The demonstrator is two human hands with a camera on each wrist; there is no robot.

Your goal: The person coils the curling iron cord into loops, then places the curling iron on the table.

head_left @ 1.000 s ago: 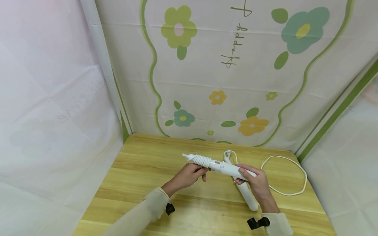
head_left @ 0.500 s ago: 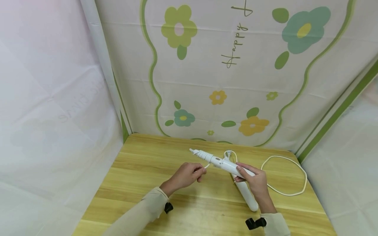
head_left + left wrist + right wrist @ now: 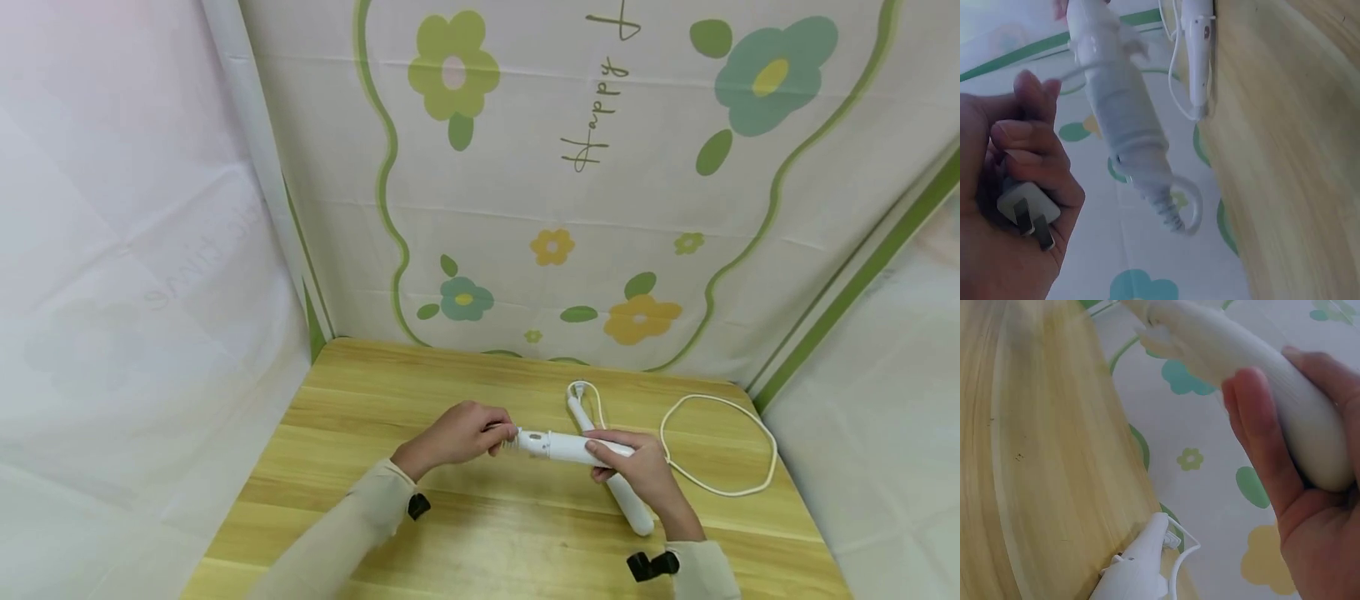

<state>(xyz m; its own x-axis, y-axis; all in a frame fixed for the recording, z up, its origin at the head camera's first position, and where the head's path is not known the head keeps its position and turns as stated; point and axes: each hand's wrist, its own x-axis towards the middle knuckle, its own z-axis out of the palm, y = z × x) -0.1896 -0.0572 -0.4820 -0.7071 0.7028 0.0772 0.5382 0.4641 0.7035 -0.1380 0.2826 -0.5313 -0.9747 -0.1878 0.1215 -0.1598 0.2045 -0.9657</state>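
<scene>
Your right hand [image 3: 637, 465] grasps the white wand [image 3: 572, 448] by its smooth end, fingers and thumb curled around it; your left hand [image 3: 459, 433] pinches its cord [image 3: 1079, 72] near the wrapped end [image 3: 1132, 119], the two-pronged plug [image 3: 1030, 205] under its curled fingers. Beneath, a second wand [image 3: 630, 505] lies on the wooden table [image 3: 487, 550] before the flowered cloth [image 3: 487, 183]

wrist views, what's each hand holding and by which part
Right hand: white hair iron, by its smooth rounded end. Left hand: plug, by its body, and cord, by its unwound stretch.
</scene>
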